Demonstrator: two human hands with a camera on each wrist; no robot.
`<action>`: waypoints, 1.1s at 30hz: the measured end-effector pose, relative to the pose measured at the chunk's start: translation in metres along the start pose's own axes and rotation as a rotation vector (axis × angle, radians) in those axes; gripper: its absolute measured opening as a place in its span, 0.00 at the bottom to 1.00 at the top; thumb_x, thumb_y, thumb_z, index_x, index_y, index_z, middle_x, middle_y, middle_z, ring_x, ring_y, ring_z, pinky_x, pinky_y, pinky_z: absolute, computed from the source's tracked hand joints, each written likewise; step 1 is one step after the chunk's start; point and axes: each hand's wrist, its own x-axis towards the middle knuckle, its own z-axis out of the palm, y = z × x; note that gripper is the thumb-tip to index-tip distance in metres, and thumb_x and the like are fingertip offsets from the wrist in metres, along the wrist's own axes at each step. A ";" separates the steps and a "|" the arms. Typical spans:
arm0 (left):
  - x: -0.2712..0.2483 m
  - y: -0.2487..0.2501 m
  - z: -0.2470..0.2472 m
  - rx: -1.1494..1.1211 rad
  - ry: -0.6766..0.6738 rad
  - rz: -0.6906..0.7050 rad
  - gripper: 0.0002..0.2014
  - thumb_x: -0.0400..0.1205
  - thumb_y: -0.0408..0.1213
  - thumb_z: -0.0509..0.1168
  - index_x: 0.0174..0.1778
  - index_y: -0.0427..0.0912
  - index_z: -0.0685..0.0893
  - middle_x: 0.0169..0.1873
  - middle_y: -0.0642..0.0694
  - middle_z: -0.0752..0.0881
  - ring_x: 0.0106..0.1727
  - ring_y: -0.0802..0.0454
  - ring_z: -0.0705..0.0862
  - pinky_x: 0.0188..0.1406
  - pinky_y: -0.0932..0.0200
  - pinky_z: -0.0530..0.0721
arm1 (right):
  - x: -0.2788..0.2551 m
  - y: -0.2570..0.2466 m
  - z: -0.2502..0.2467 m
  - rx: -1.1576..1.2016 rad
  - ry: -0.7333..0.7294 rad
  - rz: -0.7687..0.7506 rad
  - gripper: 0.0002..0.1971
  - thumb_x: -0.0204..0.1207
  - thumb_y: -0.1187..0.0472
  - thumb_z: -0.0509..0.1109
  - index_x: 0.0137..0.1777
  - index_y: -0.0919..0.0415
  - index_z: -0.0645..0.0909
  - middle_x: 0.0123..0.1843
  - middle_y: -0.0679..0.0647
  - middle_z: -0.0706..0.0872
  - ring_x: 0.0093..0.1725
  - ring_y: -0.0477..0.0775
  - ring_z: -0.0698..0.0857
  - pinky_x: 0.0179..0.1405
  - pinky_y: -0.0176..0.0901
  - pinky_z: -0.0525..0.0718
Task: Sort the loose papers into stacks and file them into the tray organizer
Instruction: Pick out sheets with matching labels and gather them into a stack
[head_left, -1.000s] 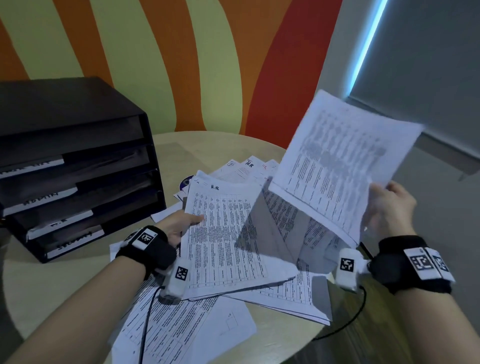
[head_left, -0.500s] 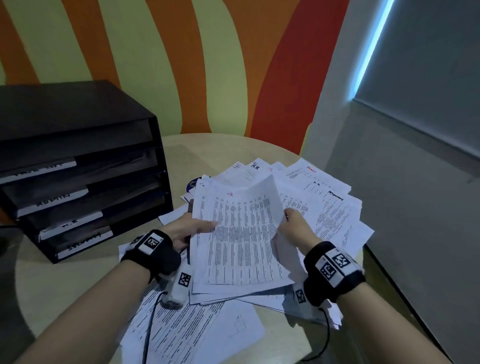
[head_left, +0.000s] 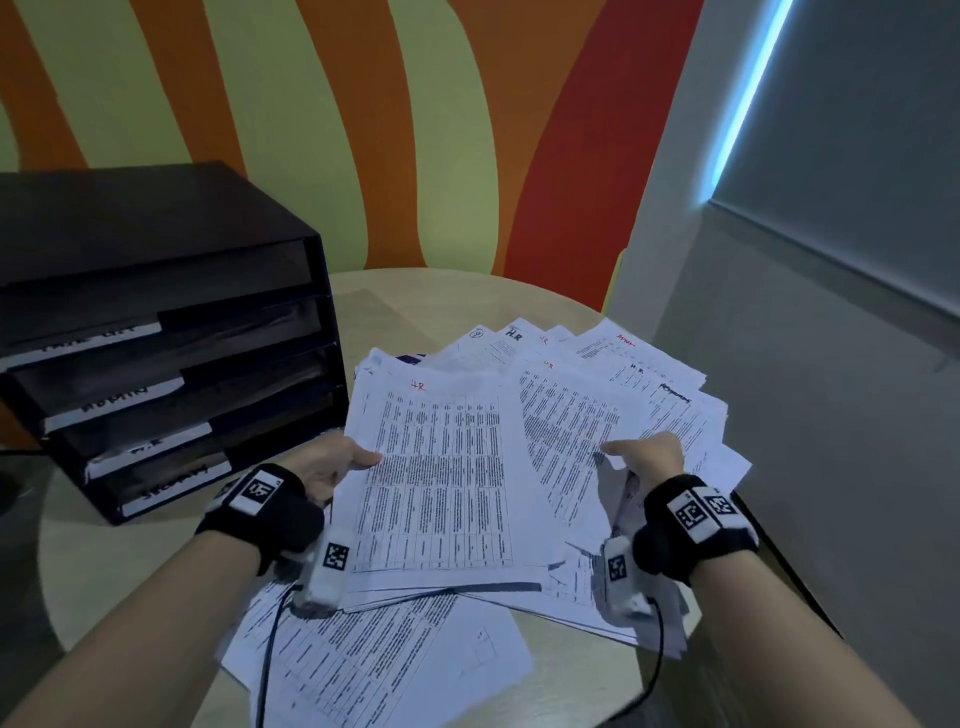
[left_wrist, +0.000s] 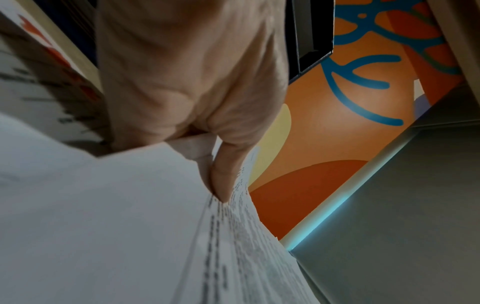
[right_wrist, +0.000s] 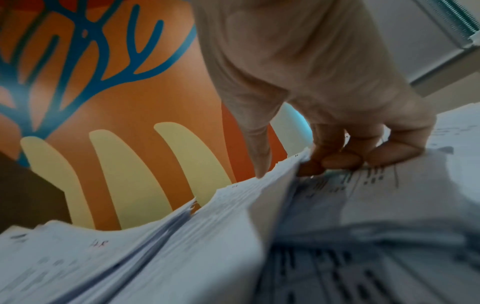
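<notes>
paper stack (head_left: 441, 483) marked "HR" lies on loose papers (head_left: 644, 384) on round table (head_left: 93, 577) | left hand (head_left: 332, 462) pinches its left edge, thumb on top | right hand (head_left: 649, 457) pinches sheets at right, fingers curled under | black tray organizer (head_left: 171, 332) at left, apart

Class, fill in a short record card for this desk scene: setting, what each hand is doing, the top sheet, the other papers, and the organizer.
Setting: round table before a striped wall
Left hand: grips the left edge of the stack, thumb on top
Right hand: pinches a sheet at the stack's right side
Top sheet: printed table, red mark near its top edge
Loose papers: fanned out behind and under the stack
Organizer: black, four labelled trays, left of the papers
</notes>
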 end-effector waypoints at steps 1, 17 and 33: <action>0.000 0.000 0.000 -0.003 -0.002 0.003 0.18 0.86 0.21 0.58 0.72 0.35 0.78 0.67 0.37 0.82 0.68 0.36 0.79 0.66 0.37 0.77 | -0.001 0.000 0.003 -0.016 0.005 -0.009 0.16 0.67 0.66 0.82 0.34 0.66 0.74 0.31 0.58 0.78 0.31 0.56 0.79 0.25 0.42 0.73; -0.006 0.004 0.004 0.010 0.021 -0.014 0.19 0.86 0.21 0.57 0.72 0.37 0.77 0.66 0.39 0.82 0.63 0.40 0.80 0.54 0.41 0.82 | 0.008 0.015 -0.052 -0.119 0.305 -0.048 0.01 0.71 0.71 0.65 0.41 0.71 0.77 0.43 0.70 0.85 0.40 0.66 0.85 0.36 0.50 0.78; -0.016 0.006 0.007 0.008 0.004 -0.003 0.20 0.86 0.22 0.57 0.74 0.39 0.76 0.66 0.42 0.82 0.62 0.43 0.79 0.58 0.43 0.79 | 0.009 0.010 -0.055 0.739 0.394 -0.075 0.16 0.70 0.81 0.63 0.33 0.60 0.68 0.36 0.52 0.66 0.31 0.50 0.65 0.32 0.45 0.58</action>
